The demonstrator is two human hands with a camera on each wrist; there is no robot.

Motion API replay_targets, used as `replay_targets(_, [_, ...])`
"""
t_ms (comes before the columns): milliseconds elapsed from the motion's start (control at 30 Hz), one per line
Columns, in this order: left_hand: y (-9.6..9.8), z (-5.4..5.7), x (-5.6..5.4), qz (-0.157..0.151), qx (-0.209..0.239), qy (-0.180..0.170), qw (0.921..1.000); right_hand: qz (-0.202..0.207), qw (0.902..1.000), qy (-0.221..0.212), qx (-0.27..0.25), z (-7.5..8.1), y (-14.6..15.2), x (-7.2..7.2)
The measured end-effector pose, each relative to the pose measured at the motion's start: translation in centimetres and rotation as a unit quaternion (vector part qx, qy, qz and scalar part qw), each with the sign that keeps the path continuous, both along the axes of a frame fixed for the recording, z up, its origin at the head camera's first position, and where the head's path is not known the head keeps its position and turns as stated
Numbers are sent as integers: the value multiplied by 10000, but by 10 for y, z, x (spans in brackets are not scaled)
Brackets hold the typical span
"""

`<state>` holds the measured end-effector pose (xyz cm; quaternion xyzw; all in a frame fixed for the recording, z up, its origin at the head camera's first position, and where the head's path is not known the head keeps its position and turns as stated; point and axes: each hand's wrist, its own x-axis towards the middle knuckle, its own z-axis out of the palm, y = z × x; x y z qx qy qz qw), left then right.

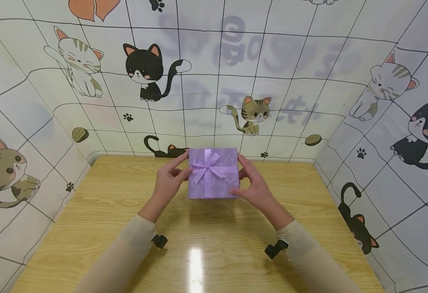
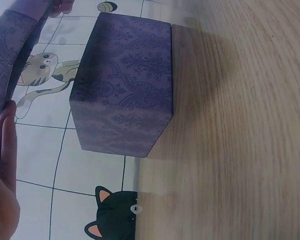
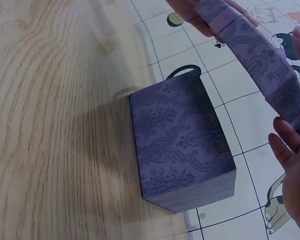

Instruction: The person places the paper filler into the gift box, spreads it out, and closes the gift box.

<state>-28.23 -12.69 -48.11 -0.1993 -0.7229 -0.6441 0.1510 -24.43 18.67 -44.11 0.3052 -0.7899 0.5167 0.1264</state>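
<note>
A purple patterned gift box lid point(image 1: 225, 158) with a lilac ribbon bow point(image 1: 207, 166) is raised off its box. My left hand point(image 1: 167, 183) holds the lid by its left edge. On the opposite edge my right hand point(image 1: 255, 185) grips it, thumb near the front corner. Below the lid, apart from it, the box base point(image 2: 125, 65) stands on the table in the left wrist view. The right wrist view also shows the base point(image 3: 180, 140) under the tilted lid point(image 3: 262, 60). From the head view, the lid hides the base.
The wooden table point(image 1: 119, 191) ends at a cloth backdrop point(image 1: 199, 93) printed with cats and grid lines, close behind the box. Similar cloth walls stand on the left and right. A small black camera point(image 1: 160, 241) sits at each wrist.
</note>
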Motion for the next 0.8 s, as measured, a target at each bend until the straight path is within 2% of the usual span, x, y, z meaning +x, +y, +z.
replay_targets(67, [-3, 1, 1, -99, -238, -63, 9996, 217, 9996, -94, 167, 4, 1, 2])
replay_targets(200, [-8, 5, 3, -510, -832, 1, 9952, 412, 9980, -205, 441, -9, 6, -5])
replay_targets(300, [-10, 4, 3, -849, -1256, 97, 9884, 370, 9967, -315, 646, -20, 10, -11])
replay_targets(400, [-11, 3, 3, -1085, -1669, 158, 9799, 336, 9962, -411, 697, -23, 11, -13])
replay_targets(500, [-10, 1, 4, -1115, -2132, 106, 9706, 399, 9967, -414, 576, -20, 10, -12])
replay_targets(633, [-7, 0, 5, -997, -2645, 69, 9592, 450, 9970, -368, 510, -14, 8, -6])
replay_targets(800, [-6, -2, 5, -872, -2849, 155, 9544, 274, 9959, -412, 759, -24, 11, -9])
